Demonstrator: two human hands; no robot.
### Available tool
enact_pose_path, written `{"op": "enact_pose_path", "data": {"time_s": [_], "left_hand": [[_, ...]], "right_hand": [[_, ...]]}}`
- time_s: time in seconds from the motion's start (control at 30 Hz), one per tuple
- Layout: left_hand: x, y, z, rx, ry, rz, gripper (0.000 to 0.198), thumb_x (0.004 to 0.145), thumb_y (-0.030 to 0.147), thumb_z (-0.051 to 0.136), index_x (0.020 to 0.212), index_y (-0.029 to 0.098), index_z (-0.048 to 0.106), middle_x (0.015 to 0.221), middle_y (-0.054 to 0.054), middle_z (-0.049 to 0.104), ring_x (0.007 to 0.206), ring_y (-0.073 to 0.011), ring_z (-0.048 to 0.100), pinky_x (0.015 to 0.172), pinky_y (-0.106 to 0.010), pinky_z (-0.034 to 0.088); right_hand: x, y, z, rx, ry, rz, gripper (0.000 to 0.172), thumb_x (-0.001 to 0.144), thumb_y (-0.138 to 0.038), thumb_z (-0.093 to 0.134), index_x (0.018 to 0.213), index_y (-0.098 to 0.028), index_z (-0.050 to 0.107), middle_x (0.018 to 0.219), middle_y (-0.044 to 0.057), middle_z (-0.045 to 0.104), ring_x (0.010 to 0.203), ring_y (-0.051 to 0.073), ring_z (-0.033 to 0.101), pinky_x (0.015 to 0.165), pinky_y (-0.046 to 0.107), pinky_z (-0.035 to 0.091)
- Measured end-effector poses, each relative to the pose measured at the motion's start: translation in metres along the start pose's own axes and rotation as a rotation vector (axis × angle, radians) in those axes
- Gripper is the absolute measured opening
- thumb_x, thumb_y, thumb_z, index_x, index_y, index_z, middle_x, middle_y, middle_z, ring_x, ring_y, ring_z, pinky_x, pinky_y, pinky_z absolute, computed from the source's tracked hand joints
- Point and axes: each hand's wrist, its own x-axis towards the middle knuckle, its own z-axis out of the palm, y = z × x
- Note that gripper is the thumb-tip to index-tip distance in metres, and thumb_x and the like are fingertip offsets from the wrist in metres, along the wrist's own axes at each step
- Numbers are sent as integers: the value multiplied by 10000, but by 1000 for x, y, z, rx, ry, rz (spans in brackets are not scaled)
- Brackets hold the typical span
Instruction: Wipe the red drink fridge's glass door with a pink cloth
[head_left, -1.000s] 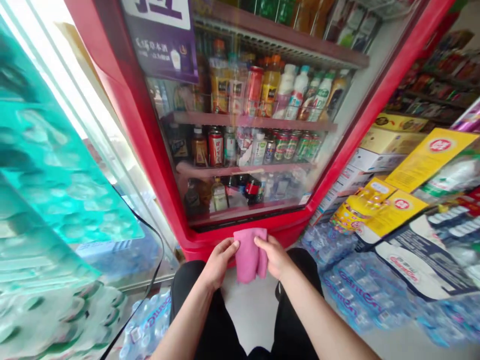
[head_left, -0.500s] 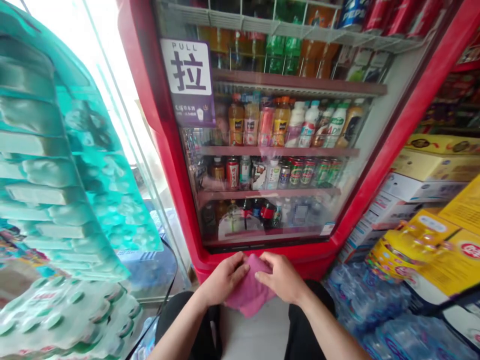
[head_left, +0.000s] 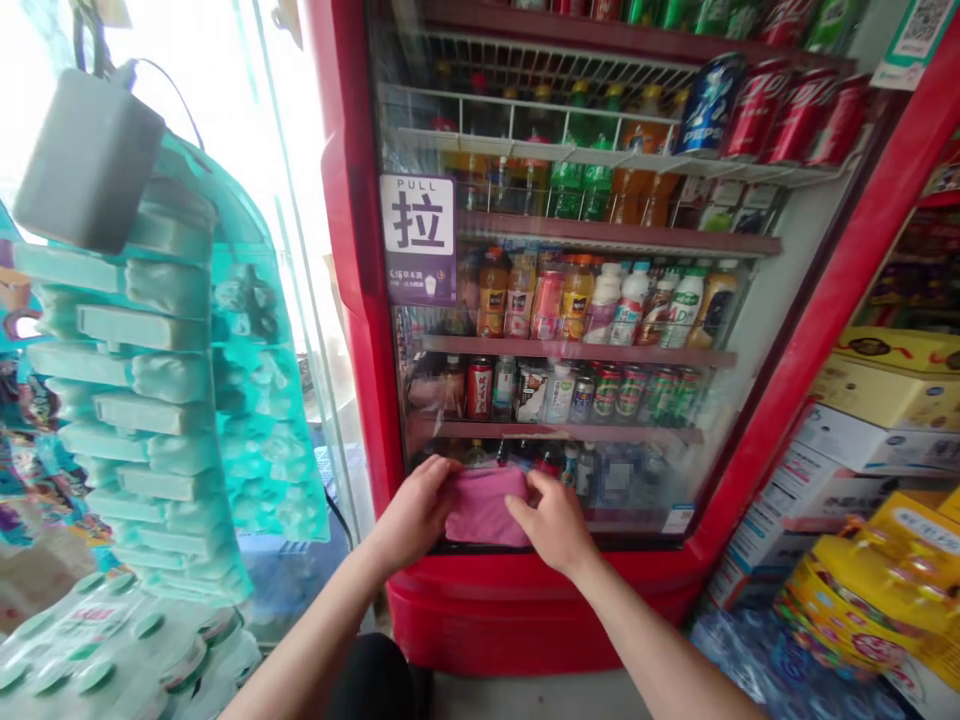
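Note:
A pink cloth [head_left: 487, 508] is stretched between my two hands, in front of the lower glass of a red drinks fridge [head_left: 517, 615]. My left hand [head_left: 420, 505] grips the cloth's left edge, with the fingers curled round it. On the other side my right hand [head_left: 553, 520] pinches the right edge between thumb and fingers. I cannot tell whether the cloth touches the glass door [head_left: 555, 390]. Behind the glass, several shelves hold bottles and cans, and the cloth hides part of the bottom row.
Turquoise packaging [head_left: 165, 400] hangs at the left under a grey box [head_left: 90, 165]. Below it stands a wrapped pack of bottles [head_left: 112, 650]. Stacked cartons [head_left: 840, 450], a yellow tub [head_left: 855, 610] and wrapped water bottles [head_left: 739, 645] line the right side.
Both hands have risen and moved forward from above my knees to the fridge's lower glass. The cloth, bunched before, is now spread wider between them. My view has tilted up.

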Motion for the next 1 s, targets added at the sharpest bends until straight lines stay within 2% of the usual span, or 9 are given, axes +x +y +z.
{"op": "enact_pose_path", "data": {"time_s": [0.13,0.23,0.33,0.43,0.53,0.73,0.83,0.9,1.0], "left_hand": [[61,15,-54,195,140,91,355,980,239,488,1252,198,712,1181,-107,701,1096,-236,708,1015,-375,579],[106,22,-84,346,288,103,386,958,199,491,1296,179,677,1258,-124,698,1195,-261,683,1084,-400,544],[142,25,-100,479,385,88,309,930,180,544,1218,179,656,1125,-111,720,1110,-271,686,1006,-396,554],[161,26,-102,598,431,85,176,943,175,561,1089,187,660,1024,-107,700,989,-268,669,899,-389,547],[164,23,-94,712,487,105,166,1022,215,517,992,193,678,1139,-166,678,1081,-310,636,949,-454,508],[158,6,-80,828,434,179,282,1068,248,480,1011,202,753,1015,-152,689,1004,-305,644,911,-439,501],[150,-4,-72,843,431,199,352,1081,254,450,1230,178,760,1238,-187,725,1131,-320,663,997,-451,517],[141,-11,-64,849,435,211,441,1078,245,445,1435,155,688,1457,-203,678,1303,-338,633,1147,-491,474],[124,-21,-48,860,430,224,601,1059,206,435,1652,128,496,1710,-199,491,1590,-356,445,1360,-584,238]], "right_hand": [[71,-46,-6,-79,143,-156,205,884,-337,715,751,-241,592,751,-2,698,715,171,592,710,292,390],[121,-79,-9,-157,278,-174,179,880,-324,779,927,-237,630,785,-17,722,730,185,644,702,287,380],[160,-99,-10,-334,377,-163,264,912,-362,801,1046,-229,617,811,1,726,752,216,675,686,299,371],[182,-104,-6,-548,391,-236,240,981,-389,766,1073,-215,630,916,60,750,832,241,694,719,322,408],[188,-102,1,-761,399,-431,116,1073,-299,631,1067,-190,669,1066,137,741,969,270,682,814,369,455],[179,-102,17,-857,284,-657,359,1144,-225,385,1108,-212,742,1162,133,745,1104,288,646,929,424,486],[168,-92,23,-855,279,-687,410,1141,-210,363,1354,-191,712,1392,157,715,1231,306,626,1073,485,481],[161,-80,27,-829,279,-722,486,1128,-170,361,1548,-180,605,1594,167,613,1421,320,550,1235,552,391],[156,-64,32,-787,243,-764,616,1094,-101,344,1699,-183,429,1772,140,417,1651,322,340,1355,641,227]]}}
